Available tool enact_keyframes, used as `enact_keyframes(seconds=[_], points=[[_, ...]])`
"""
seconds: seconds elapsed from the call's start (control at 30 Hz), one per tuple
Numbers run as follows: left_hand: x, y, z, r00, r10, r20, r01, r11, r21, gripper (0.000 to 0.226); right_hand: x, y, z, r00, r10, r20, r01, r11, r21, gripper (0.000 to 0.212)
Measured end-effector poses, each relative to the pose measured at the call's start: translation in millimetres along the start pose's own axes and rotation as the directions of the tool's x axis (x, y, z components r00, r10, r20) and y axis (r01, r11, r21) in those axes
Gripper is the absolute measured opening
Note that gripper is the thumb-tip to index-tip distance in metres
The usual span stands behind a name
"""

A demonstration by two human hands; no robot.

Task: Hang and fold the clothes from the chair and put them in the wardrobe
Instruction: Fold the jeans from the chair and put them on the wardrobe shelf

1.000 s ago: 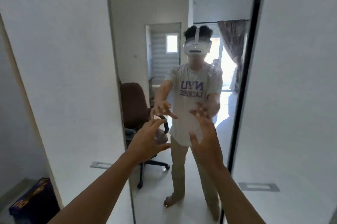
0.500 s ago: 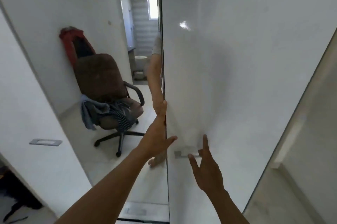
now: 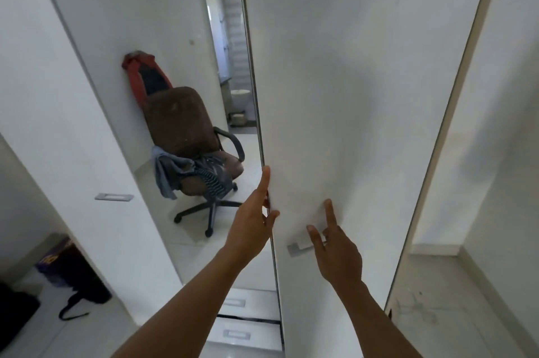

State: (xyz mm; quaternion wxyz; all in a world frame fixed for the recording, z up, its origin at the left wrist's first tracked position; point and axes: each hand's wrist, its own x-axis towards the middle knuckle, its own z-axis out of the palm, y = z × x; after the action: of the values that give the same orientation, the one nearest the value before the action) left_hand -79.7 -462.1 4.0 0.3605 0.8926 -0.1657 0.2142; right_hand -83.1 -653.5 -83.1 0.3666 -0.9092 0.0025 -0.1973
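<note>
Place: a home, in a bedroom or dressing corner.
Wardrobe: tall white wardrobe doors (image 3: 350,95) with flat recessed metal handles (image 3: 113,197) fill most of the view.
Mirror: a mirror (image 3: 163,22) (full height, set between the white doors) shows the room.
Chair: a worn brown swivel chair (image 3: 180,121) with clothes (image 3: 186,174) heaped on its seat.
Bathroom: a doorway (image 3: 221,36) with a toilet (image 3: 240,95) beyond it.
Drawers: white drawers (image 3: 242,334) sit low down.
Floor: pale tiles (image 3: 437,299), with a dark bag (image 3: 73,279) lying by the left door.

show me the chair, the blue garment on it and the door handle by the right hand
chair (image 3: 180,121): head view, middle of brown backrest
blue garment (image 3: 164,174): head view, fold hanging off the seat
door handle (image 3: 296,249): head view, bare left end
</note>
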Motion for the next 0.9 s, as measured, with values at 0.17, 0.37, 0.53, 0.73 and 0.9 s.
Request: enact_keyframes(seconds=[0.17, 0.37, 0.53, 0.73, 0.9], points=[[-68, 66, 4, 0.997, 0.028, 0.072, -0.029, 0.999, 0.016, 0.110, -50, 7, -55, 0.996, 0.043, 0.078, -0.053, 0.989, 0.140, 0.069], [-112, 149, 27, 0.977, 0.072, 0.202, -0.071, 0.997, -0.016, 0.107, -104, -17, -175, 0.998, -0.068, -0.003, 0.064, 0.920, 0.386, 0.051], [-118, 219, 53, 0.924, 0.229, 0.307, -0.266, 0.960, 0.084, 0.108, -134, -29, -289, 0.960, -0.238, -0.151, 0.269, 0.931, 0.245, 0.057], [-105, 290, 106, 0.871, 0.382, 0.309, -0.370, 0.924, -0.100, 0.113, -138, 17, -380, 0.959, -0.279, -0.051, 0.273, 0.956, -0.106, 0.098], [-92, 335, 158, 0.854, 0.403, 0.330, -0.382, 0.915, -0.128, 0.110, -136, 55, -426, 0.970, -0.240, -0.042, 0.232, 0.961, -0.151, 0.107]])
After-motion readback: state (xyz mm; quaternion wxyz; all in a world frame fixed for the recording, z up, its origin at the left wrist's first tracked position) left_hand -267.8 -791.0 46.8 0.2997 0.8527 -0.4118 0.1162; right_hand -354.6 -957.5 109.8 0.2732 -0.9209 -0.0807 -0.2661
